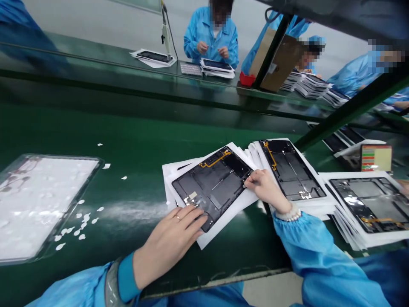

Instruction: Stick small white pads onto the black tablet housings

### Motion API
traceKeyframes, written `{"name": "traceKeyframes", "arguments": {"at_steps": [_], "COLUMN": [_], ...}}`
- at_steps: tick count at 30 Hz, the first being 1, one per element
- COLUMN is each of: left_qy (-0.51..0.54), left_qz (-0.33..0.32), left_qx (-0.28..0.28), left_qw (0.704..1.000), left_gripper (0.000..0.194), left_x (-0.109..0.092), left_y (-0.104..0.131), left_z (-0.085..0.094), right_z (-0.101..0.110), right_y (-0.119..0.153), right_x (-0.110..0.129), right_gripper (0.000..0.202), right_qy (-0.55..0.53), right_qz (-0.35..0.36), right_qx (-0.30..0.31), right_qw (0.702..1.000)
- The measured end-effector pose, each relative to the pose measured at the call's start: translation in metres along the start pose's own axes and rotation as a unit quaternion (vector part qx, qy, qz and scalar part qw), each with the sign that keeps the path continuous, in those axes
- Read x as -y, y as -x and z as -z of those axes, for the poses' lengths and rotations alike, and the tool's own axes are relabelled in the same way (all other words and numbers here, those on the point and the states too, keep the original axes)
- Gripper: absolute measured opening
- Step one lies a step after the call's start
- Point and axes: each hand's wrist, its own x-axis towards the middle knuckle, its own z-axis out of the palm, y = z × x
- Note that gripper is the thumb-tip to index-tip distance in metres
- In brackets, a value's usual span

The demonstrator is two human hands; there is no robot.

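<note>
An opened tablet housing (220, 181), black with an orange flex cable, lies at an angle on white paper sheets (234, 213) in front of me. Across its near left corner rests my left hand (171, 241), fingers stretched out flat over a small circuit board. My right hand (263, 187) is at the housing's right edge, thumb and forefinger pinched together; whatever is between them is too small to make out. Just right of that hand, a second tablet housing (292, 168) tops a stack with paper between.
A clear plastic folder (35, 200) lies left, with several small white round stickers (85, 218) scattered beside it. Another tablet housing (372, 202) tops a stack at right, near a small display box (376, 157). A green post (345, 108) slants behind. Co-workers (212, 36) sit across the bench.
</note>
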Motion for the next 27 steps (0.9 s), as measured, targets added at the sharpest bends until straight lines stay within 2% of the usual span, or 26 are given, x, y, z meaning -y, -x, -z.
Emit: {"name": "traceKeyframes", "arguments": {"at_steps": [6, 14, 16, 20, 22, 25, 27], "left_qy": [-0.004, 0.004, 0.002, -0.007, -0.028, -0.08, -0.096], "left_qz": [-0.002, 0.003, 0.002, -0.001, 0.022, 0.102, 0.149], "left_qx": [0.003, 0.006, 0.008, -0.003, -0.021, -0.025, -0.002], "left_qw": [1.0, 1.0, 1.0, 1.0, 0.999, 0.991, 0.984], "left_gripper": [0.029, 0.029, 0.029, 0.028, 0.027, 0.03, 0.035], "left_x": [-0.001, 0.001, 0.0, 0.002, 0.007, 0.022, 0.032], "left_y": [-0.001, 0.0, 0.0, 0.004, 0.006, 0.007, 0.007], "left_z": [0.001, 0.0, 0.001, 0.005, 0.008, 0.01, 0.008], "right_z": [0.004, 0.001, 0.001, 0.011, 0.02, 0.026, 0.024], "right_y": [-0.007, -0.007, -0.007, -0.019, -0.029, -0.044, -0.052], "right_x": [0.006, 0.013, 0.011, 0.002, -0.002, -0.004, -0.006], "right_gripper": [0.01, 0.009, 0.004, 0.013, 0.015, 0.025, 0.025], "right_qy": [0.018, 0.16, 0.167, 0.121, 0.116, 0.153, 0.167], "right_qz": [0.0, 0.048, 0.051, 0.036, 0.002, -0.039, -0.046], "right_qx": [0.055, 0.103, 0.091, 0.094, 0.06, -0.005, 0.008], "right_qw": [0.998, 0.981, 0.98, 0.987, 0.991, 0.988, 0.985]}}
